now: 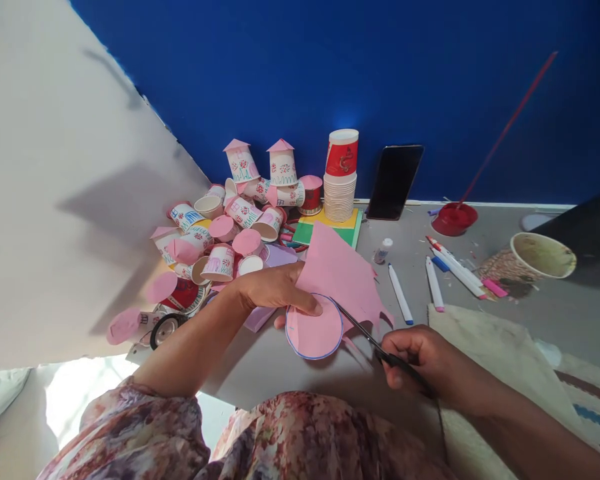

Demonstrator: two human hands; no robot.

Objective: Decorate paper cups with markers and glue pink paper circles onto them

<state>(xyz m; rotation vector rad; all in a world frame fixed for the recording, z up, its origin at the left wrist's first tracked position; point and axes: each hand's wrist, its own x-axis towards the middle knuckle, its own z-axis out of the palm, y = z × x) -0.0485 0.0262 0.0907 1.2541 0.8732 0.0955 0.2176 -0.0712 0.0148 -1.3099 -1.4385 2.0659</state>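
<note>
Deep-blue painted wall [300,67] fills the top of my view, above a smooth grey table [247,380]. Heaped white paper cups with pink paper tops [219,261] crowd nine to ten o'clock. Held midway is a pale-pink, ragged-edged paper sheet [340,273], overlapped at seven o'clock by a pink paper circle outlined in blue [313,340]; I can't tell how far they are joined. The left hand [273,287] pinches circle and sheet, thumb on top. The right hand [423,353] is curled round dark-handled scissors [367,337], blades meeting the circle's edge between one and two; I can't judge their gap. Bare grey leaves me room at six, towards the near edge. Twelve has a nested stack of red-and-white paper cups [341,180]; three, a brown-patterned cup [505,263] with a stained inside. At two, a round red dish [447,223] holds a thin red stick [505,133].
</note>
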